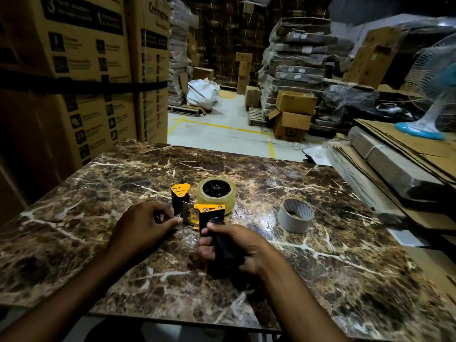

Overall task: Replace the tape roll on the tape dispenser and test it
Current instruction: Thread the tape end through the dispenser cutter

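On the marble table, one tape dispenser gripped by right hand, left hand pinching its tape, two rolls.

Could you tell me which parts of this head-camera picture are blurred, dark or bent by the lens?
Head view: the fan at right is motion-blurred; the stacked boxes at left and the far stock sit dim and grainy; the table edges bow from wide-angle distortion; the tape dispenser and both hands are sharp, with glare patches on the marble.

Both forearms reach forward, bare. The right hand is curled in a closed grip, thumb on top — the left hand pinches, fingertips together.
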Action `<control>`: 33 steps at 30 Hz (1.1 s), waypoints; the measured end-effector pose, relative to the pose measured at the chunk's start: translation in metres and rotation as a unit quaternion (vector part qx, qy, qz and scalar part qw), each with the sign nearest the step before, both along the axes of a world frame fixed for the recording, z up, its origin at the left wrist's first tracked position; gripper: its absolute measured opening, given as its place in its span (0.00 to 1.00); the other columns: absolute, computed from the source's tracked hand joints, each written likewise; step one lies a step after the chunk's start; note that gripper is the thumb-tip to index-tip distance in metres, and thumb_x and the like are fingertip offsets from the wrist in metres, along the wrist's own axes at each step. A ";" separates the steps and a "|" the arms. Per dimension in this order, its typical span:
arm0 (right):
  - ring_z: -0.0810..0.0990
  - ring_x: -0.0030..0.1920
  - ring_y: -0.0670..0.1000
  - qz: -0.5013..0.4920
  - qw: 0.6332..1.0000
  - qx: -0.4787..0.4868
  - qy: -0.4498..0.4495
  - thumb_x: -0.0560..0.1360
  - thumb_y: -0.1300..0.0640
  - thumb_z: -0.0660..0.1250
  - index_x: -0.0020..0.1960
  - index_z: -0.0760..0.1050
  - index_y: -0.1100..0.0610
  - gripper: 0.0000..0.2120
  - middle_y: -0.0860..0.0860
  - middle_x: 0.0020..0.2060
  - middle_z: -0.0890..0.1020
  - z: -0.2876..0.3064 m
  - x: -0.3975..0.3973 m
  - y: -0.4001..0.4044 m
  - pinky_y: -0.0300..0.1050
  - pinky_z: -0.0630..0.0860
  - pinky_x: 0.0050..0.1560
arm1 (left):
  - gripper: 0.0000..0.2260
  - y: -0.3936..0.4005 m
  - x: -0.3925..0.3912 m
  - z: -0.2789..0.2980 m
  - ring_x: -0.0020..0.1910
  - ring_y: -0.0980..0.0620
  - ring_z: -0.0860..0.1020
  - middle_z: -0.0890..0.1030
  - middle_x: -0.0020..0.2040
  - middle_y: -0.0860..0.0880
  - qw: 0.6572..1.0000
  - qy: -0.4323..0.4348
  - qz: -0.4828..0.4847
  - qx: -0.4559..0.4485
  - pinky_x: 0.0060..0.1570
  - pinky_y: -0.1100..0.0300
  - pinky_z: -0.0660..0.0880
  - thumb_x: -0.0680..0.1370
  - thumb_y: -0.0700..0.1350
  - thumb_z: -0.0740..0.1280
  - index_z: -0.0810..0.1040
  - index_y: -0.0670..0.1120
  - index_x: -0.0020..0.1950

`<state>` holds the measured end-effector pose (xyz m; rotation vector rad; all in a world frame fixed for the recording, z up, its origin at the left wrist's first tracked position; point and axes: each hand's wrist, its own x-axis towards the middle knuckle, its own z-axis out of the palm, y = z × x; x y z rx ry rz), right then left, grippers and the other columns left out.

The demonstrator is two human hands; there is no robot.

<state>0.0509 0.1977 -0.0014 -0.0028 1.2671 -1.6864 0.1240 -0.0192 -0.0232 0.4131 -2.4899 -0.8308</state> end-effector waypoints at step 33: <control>0.69 0.22 0.45 -0.041 0.993 -0.099 -0.055 0.81 0.65 0.62 0.44 0.70 0.58 0.08 0.52 0.29 0.74 -0.011 0.016 -0.014 0.35 0.66 0.21 | 0.22 -0.043 0.003 -0.002 0.60 0.45 0.87 0.88 0.61 0.49 0.893 0.065 -0.224 -0.386 0.46 0.50 0.87 0.87 0.53 0.55 0.89 0.50 0.57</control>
